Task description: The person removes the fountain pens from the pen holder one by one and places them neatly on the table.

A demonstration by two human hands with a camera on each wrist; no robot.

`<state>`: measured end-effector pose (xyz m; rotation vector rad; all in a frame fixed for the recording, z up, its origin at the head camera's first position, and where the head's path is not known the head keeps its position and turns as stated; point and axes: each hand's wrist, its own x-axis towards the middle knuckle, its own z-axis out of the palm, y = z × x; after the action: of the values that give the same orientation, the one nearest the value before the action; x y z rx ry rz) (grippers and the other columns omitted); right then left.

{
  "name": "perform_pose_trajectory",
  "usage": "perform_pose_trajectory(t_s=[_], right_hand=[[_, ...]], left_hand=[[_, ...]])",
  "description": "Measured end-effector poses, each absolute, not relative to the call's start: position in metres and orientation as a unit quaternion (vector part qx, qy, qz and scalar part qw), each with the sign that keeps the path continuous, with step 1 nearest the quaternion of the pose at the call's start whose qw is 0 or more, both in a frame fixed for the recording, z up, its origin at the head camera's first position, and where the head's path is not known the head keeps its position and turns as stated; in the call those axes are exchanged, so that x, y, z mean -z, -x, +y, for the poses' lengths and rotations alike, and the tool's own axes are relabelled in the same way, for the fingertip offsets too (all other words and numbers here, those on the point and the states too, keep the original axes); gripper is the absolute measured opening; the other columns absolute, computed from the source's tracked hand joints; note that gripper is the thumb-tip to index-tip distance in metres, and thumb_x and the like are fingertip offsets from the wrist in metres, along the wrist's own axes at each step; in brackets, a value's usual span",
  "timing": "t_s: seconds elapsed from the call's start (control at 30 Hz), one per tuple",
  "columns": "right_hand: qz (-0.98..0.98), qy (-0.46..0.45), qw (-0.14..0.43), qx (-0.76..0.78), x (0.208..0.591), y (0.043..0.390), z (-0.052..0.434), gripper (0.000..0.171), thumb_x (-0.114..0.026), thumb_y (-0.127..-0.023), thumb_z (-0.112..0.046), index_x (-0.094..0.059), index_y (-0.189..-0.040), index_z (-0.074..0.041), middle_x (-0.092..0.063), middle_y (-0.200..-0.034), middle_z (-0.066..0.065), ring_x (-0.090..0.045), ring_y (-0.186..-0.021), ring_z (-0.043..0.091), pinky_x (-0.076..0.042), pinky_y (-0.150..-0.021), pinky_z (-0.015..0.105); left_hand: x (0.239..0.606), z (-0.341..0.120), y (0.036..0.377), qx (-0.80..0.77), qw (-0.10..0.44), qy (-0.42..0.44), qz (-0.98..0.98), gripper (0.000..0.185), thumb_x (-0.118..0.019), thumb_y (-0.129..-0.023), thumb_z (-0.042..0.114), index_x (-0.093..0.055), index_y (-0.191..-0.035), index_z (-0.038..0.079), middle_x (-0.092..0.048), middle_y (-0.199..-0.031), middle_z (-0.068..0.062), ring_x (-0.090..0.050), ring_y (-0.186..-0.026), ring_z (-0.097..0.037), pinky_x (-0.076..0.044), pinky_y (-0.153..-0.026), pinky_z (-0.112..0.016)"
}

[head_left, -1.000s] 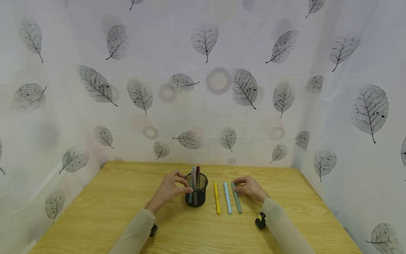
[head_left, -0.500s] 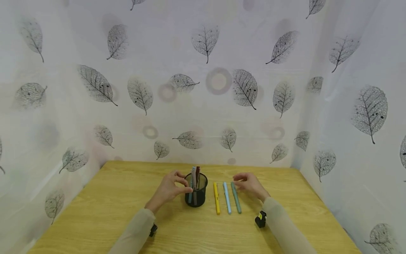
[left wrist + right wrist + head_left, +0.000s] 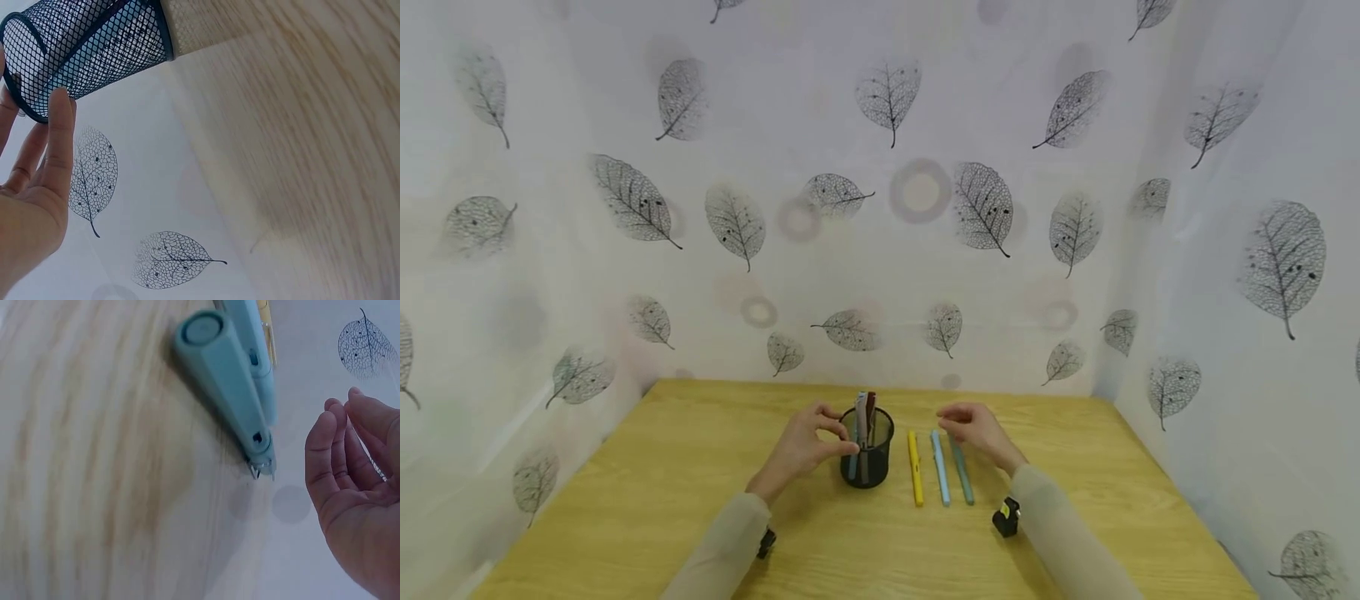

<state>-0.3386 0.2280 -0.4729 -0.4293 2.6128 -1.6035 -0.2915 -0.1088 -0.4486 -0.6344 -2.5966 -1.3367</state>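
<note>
At lower centre of the frame, the left hand [image 3: 805,443] pinches the rim of the mesh cup [image 3: 876,467], while the right hand [image 3: 981,430], loosely bent and apparently empty, hovers by the green pen [image 3: 962,473] to its right, likely light, stiff, smooth, best taken mid-barrel.

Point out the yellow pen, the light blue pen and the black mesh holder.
Yellow pen [image 3: 915,468]: head view, middle of its barrel.
Light blue pen [image 3: 941,468]: head view, middle of its length.
Black mesh holder [image 3: 103,50]: left wrist view, on its side wall.
</note>
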Motion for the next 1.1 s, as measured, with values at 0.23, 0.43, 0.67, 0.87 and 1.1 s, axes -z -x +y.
perform_pose_trajectory(t_s=[0.23,0.43,0.67,0.87,1.1], right_hand=[[0.830,0.160,0.028,0.533,0.469,0.337,0.215,0.039,-0.065,-0.096,-0.018,-0.060,-0.126,0.007,-0.067,-0.114,0.027,-0.065,-0.094,0.036,-0.057,-0.076,0.045],[0.830,0.163,0.035,0.533,0.468,0.340,0.206,0.041,-0.066,-0.095,-0.023,-0.062,-0.126,0.005,-0.069,-0.112,0.022,-0.066,-0.092,0.035,-0.058,-0.074,0.042],[0.812,0.166,0.041,0.558,0.469,0.342,0.196,0.033,-0.066,-0.095,-0.022,-0.067,-0.121,-0.002,-0.070,-0.111,0.019,-0.064,-0.096,0.040,-0.058,-0.076,0.043],[0.806,0.180,0.040,0.563,0.465,0.340,0.186,0.030,-0.066,-0.095,-0.022,-0.068,-0.120,-0.005,-0.068,-0.113,0.024,-0.065,-0.095,0.041,-0.056,-0.081,0.049],[0.800,0.177,0.026,0.572,0.460,0.338,0.171,0.030,-0.065,-0.095,-0.023,-0.069,-0.119,-0.005,-0.069,-0.111,0.022,-0.065,-0.097,0.043,-0.054,-0.085,0.054]], left_hand=[[0.447,-0.108,0.290,0.448,0.070,0.204,-0.868,0.016,-0.085,-0.074,0.037,-0.073,-0.073,0.027,-0.063,-0.115,-0.007,-0.057,-0.112,-0.030,-0.047,-0.093,-0.054],[0.447,-0.107,0.291,0.454,0.072,0.202,-0.865,0.015,-0.085,-0.074,0.035,-0.073,-0.074,0.026,-0.062,-0.115,-0.006,-0.057,-0.113,-0.030,-0.045,-0.096,-0.056],[0.446,-0.108,0.292,0.451,0.069,0.201,-0.867,0.016,-0.085,-0.074,0.036,-0.073,-0.074,0.025,-0.062,-0.115,-0.008,-0.057,-0.112,-0.029,-0.045,-0.096,-0.056],[0.445,-0.107,0.290,0.453,0.072,0.200,-0.866,0.016,-0.085,-0.073,0.035,-0.073,-0.073,0.025,-0.063,-0.115,-0.010,-0.057,-0.111,-0.030,-0.044,-0.097,-0.056],[0.446,-0.107,0.289,0.452,0.083,0.196,-0.866,0.016,-0.086,-0.073,0.034,-0.073,-0.073,0.025,-0.063,-0.112,-0.004,-0.058,-0.110,-0.028,-0.046,-0.095,-0.055]])
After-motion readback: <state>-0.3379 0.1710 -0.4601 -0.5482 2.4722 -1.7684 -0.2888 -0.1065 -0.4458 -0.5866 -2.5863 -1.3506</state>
